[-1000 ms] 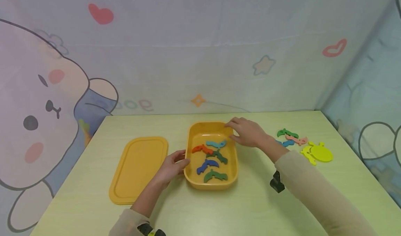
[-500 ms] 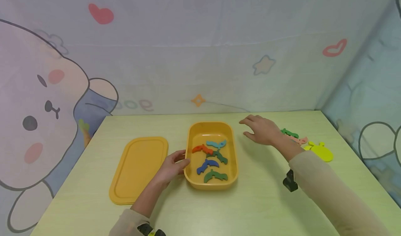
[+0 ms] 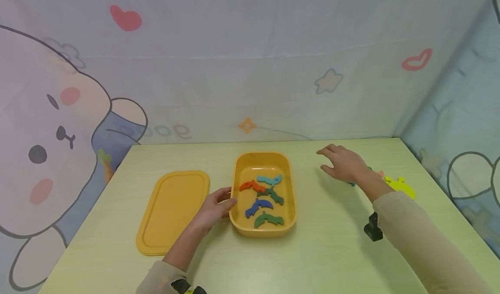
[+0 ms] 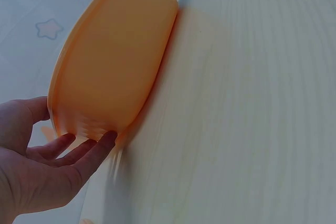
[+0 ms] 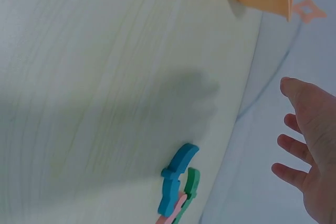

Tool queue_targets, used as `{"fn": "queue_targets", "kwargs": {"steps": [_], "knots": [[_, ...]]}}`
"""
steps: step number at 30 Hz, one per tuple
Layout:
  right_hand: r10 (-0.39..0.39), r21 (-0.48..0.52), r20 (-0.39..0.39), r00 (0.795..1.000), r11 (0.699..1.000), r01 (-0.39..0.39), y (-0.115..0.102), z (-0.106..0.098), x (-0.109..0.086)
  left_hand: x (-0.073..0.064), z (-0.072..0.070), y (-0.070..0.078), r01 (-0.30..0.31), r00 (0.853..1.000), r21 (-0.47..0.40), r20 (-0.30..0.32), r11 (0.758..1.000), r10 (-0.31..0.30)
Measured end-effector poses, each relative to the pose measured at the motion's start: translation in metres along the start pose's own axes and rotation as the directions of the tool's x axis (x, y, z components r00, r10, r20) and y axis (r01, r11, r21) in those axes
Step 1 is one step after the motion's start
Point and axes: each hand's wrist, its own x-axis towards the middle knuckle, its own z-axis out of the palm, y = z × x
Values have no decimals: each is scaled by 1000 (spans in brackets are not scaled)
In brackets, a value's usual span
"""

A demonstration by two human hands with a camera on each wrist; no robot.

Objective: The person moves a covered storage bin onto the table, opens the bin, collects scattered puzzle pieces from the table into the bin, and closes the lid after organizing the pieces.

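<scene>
My left hand [image 3: 212,207] holds the left side of a yellow plastic box [image 3: 263,232], thumb at the rim and fingertips against the outer wall, as the left wrist view shows. Inside the box lie several flat curved pieces: a light blue one [image 3: 269,180], an orange-red one [image 3: 251,185], a dark blue one [image 3: 258,207] and green ones [image 3: 268,219]. My right hand [image 3: 343,163] hovers in the air right of the box, fingers apart and holding nothing. Beneath it, the right wrist view has a blue curved piece [image 5: 178,174] beside green and pink ones, partly hidden by the arm in the head view.
A flat yellow lid [image 3: 173,211] lies on the light wooden table left of the box. At the right, a bright yellow round piece with knobs [image 3: 402,187] shows past the right forearm. A printed cloth [image 3: 254,68] hangs behind the table.
My right hand has left the box's far right corner and moved right, towards the loose pieces, covering some of them in the head view. The left hand and box stay put.
</scene>
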Motion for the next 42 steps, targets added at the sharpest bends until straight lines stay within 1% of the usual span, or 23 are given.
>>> {"fn": "queue_targets", "kwargs": {"steps": [7,19,27,31,36,39,42], "knots": [[21,13,7,1000,1000,-22,11,5,-9,1,-1,-1,9,999,2,31,1000,-9],[56,33,37,998,998,-57,27,15,-24,-1,0,-1,12,1000,5,3,1000,-12],[96,57,69,993,993,-100,38,26,-33,-1,0,-1,-1,1000,-13,14,1000,1],[109,62,83,991,992,-114,42,31,-37,-5,0,6,0,1000,-10,21,1000,1],[156,75,116,981,983,-165,44,36,-42,-19,3,23,-6,1000,-1,29,1000,6],[174,72,128,976,980,-184,45,38,-45,-24,4,28,-14,1000,1,28,1000,14],[163,60,118,980,984,-170,46,41,-48,-26,4,30,-14,1000,0,27,1000,14]]}}
